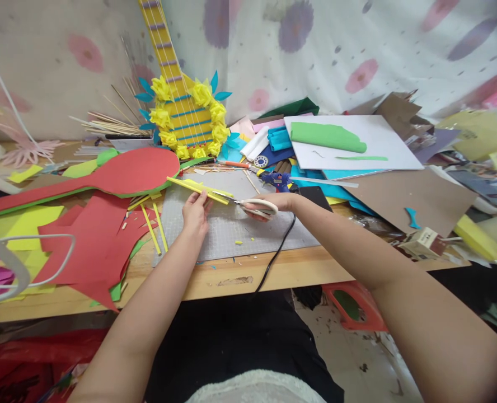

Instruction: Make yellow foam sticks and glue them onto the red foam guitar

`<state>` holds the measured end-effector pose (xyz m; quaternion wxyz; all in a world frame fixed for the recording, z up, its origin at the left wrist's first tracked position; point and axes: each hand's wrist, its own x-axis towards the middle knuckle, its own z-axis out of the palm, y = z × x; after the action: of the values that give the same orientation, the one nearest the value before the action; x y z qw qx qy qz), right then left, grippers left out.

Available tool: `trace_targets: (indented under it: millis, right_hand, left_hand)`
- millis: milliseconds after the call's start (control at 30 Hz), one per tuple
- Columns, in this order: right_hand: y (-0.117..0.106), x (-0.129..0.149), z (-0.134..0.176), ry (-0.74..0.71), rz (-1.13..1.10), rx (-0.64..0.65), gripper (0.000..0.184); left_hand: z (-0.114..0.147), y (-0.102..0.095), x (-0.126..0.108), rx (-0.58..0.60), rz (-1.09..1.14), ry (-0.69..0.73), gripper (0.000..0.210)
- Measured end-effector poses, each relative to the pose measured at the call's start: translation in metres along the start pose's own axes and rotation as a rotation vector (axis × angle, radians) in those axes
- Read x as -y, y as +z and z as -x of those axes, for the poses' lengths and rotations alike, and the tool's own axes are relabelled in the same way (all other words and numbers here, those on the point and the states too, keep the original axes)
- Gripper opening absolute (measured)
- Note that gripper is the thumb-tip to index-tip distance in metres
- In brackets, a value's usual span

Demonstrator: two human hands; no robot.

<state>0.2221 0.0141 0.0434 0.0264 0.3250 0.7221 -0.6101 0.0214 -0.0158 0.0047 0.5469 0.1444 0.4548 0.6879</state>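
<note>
Head | left grip: pinching yellow strip, ends jutting both sides | right grip: wrapped round scissors

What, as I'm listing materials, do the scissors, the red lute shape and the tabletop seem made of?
Scissors: shiny gray blades, likely steel; smooth cream handles, probably plastic.
Red lute shape: matte, evenly coloured, perhaps foam sheet or card.
Tabletop: smooth, probably wood, from its faint grain.

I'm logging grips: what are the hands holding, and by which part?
The left hand holds a yellow strip near its middle; the right hand holds scissors by their pale handles.
</note>
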Motion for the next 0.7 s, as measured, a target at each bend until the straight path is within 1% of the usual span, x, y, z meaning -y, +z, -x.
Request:
trace_targets:
  millis: [200,333,600,700]
  right_hand:
    - [0.003,0.004,-0.01,-0.019,0.013,-0.026,0.051]
    - [0.003,0.005,-0.014,-0.02,-0.014,-0.05,0.049]
    - [0.009,0.006,-0.024,-0.046,-0.037,-0.102,0.047]
    - [0.01,0.004,-0.026,-0.024,-0.058,-0.132,0.046]
  left_hand:
    - [-0.002,-0.001,0.004,-0.001,-0.027,0.043,0.015]
    - [0.002,0.001,0.006,0.023,-0.032,0.025,0.017]
    - [0.006,0.002,0.008,0.029,-0.002,0.04,0.012]
    - [0.006,0.002,0.007,0.025,-0.005,0.033,0.011]
